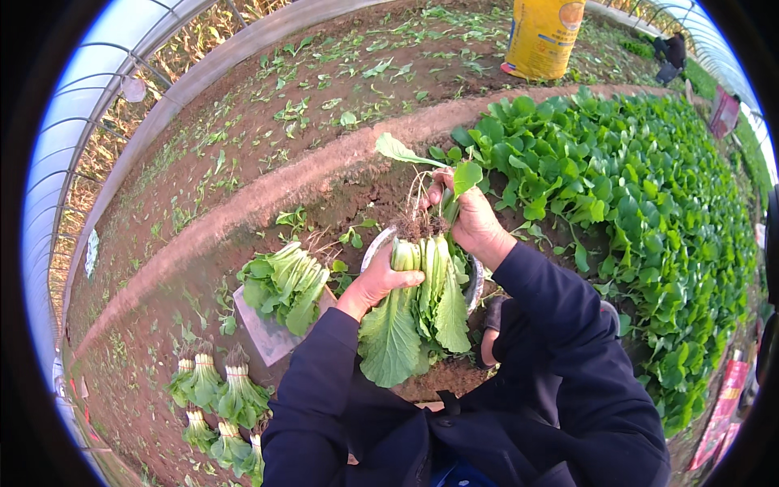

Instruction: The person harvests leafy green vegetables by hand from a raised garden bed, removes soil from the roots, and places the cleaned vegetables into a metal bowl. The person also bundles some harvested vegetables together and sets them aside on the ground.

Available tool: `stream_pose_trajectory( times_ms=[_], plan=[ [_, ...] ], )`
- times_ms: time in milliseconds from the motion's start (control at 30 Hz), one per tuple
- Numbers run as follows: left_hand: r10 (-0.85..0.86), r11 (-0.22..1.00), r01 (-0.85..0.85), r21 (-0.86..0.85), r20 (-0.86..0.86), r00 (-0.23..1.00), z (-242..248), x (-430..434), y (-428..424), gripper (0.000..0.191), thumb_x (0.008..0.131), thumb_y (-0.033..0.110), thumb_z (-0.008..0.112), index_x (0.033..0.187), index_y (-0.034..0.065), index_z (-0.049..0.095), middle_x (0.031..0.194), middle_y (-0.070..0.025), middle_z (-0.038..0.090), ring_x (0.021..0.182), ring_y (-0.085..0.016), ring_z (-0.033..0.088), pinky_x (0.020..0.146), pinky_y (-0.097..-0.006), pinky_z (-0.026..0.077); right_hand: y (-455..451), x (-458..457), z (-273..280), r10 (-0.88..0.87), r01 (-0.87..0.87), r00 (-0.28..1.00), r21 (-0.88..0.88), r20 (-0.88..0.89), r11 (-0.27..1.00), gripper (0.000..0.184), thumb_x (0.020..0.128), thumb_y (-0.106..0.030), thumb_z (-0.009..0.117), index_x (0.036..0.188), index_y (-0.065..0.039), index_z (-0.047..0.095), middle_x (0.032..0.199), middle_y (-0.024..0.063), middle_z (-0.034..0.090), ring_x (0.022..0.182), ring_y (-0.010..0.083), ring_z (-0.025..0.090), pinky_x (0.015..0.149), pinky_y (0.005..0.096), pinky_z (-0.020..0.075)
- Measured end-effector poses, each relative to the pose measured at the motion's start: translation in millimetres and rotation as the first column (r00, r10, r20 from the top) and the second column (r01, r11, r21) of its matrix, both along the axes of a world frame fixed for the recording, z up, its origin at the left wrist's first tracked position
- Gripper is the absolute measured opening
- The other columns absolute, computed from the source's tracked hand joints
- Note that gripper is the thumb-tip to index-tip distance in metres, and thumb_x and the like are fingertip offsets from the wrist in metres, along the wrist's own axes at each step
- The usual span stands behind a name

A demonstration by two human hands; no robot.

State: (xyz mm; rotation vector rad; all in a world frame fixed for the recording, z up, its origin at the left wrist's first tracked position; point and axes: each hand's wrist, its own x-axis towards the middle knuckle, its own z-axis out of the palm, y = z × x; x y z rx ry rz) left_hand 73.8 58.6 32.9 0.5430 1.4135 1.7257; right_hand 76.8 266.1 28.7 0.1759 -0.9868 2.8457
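My left hand (384,279) grips a bunch of leafy greens (433,286) around its pale stems, with the roots up and the broad leaves hanging down. Soil clings to the tangled roots (420,224) at the top of the bunch. At the upper right of the roots, my right hand (473,218) pinches a few plants, among them a loose leaf (406,151) that sticks out to the left. Behind the bunch shows part of the rim of a round basin (476,286); most of it is hidden.
Loose greens (286,281) lie on a flat board (268,341) to the left. Several tied bunches (238,389) rest on the soil at lower left. Dense growing greens (621,182) fill the right side. A yellow sack (543,39) stands beyond; a person (670,55) crouches far off.
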Motion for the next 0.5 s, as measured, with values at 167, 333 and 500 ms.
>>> stream_pose_trajectory(
  times_ms=[167,333,500],
  plan=[
    [0.047,0.994,-0.060,-0.087,-0.146,0.988,6,8,-1,0.048,0.071,0.008,0.075,0.116,-0.0001,0.063,0.105,-0.0010,0.066,0.089,-0.009,0.059,0.084,-0.0258,0.048,11,0,18,-0.037,0.035,0.998,0.021,0.054,0.999,0.020,0.095,-0.021,0.063,0.101,-0.003,0.058,0.074,0.0043,0.056,0.071,0.0201,0.059,0.068,0.0355,0.0531],
    [0.093,0.990,-0.122,-0.069,-0.325,0.941,4,21,3,0.051,0.071,0.009,0.080,0.117,-0.0004,0.059,0.100,-0.0011,0.064,0.083,-0.009,0.059,0.076,-0.0262,0.050,31,-4,30,-0.230,0.216,0.962,0.105,0.148,0.971,0.020,0.099,-0.027,0.057,0.100,-0.006,0.056,0.058,-0.0018,0.043,0.053,0.0143,0.049,0.057,0.0335,0.0486],
    [0.061,0.987,-0.114,-0.112,-0.397,0.916,10,30,11,0.052,0.070,0.012,0.081,0.115,0.0003,0.057,0.095,-0.0006,0.063,0.077,-0.008,0.058,0.067,-0.0252,0.050,44,-9,29,-0.393,0.353,0.897,0.207,0.204,0.912,0.024,0.102,-0.031,0.049,0.095,-0.009,0.053,0.055,-0.0026,0.040,0.040,0.0105,0.034,0.044,0.0317,0.0405]
  ],
)
